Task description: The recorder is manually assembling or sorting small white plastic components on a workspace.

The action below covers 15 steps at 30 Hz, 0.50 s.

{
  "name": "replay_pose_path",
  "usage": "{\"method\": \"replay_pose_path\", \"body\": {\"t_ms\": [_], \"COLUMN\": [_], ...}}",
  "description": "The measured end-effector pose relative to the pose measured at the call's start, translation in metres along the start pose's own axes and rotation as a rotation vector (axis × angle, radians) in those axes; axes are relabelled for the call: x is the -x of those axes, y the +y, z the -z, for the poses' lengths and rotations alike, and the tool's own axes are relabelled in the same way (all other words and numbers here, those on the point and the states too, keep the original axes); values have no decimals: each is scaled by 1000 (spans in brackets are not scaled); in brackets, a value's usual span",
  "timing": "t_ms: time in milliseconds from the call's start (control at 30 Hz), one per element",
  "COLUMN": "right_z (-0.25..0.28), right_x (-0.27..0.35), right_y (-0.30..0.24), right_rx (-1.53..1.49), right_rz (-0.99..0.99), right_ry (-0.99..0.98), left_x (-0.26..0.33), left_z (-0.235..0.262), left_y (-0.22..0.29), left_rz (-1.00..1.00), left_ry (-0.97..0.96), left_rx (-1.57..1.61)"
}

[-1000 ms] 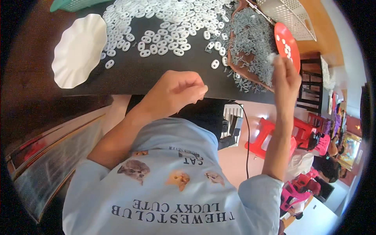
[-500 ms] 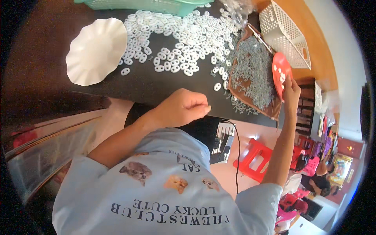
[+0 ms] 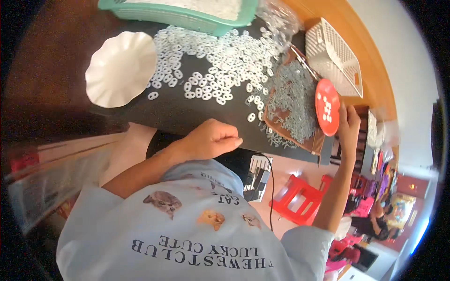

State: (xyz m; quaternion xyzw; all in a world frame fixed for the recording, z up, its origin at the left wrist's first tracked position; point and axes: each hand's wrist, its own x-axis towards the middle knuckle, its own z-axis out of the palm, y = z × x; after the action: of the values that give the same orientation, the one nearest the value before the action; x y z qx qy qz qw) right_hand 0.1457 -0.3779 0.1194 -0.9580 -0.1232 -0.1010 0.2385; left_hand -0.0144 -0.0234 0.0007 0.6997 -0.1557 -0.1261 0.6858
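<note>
"What could go wrong?"

"A bump from the right hand (image 3: 349, 122) (its fingers' grip: can't tell) could spill the red plate (image 3: 333, 107) near the desk's (image 3: 183, 108) edge; left hand's (image 3: 212, 140) fingers press together."

"Count?"

"One plate, one white dish (image 3: 119, 75), two baskets (image 3: 183, 16); rings (image 3: 243, 61), grey bits (image 3: 293, 93) uncountable."

Head-worn fisheye looks down over shirt (image 3: 183, 225) and tabletop (image 3: 183, 111).
</note>
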Motion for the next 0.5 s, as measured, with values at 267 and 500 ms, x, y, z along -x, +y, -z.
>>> {"method": "replay_pose_path", "body": {"t_ms": [267,500], "right_z": [-34,-117], "right_x": [28,-39], "right_y": [-111,-142], "right_rx": [-20,-69], "right_rz": [327,599], "right_ry": [-369,-412], "left_x": [0,0], "left_z": [-1,-3], "left_y": [0,1], "left_rz": [-70,-129], "left_ry": [17,60], "left_rx": [-89,-85]}}
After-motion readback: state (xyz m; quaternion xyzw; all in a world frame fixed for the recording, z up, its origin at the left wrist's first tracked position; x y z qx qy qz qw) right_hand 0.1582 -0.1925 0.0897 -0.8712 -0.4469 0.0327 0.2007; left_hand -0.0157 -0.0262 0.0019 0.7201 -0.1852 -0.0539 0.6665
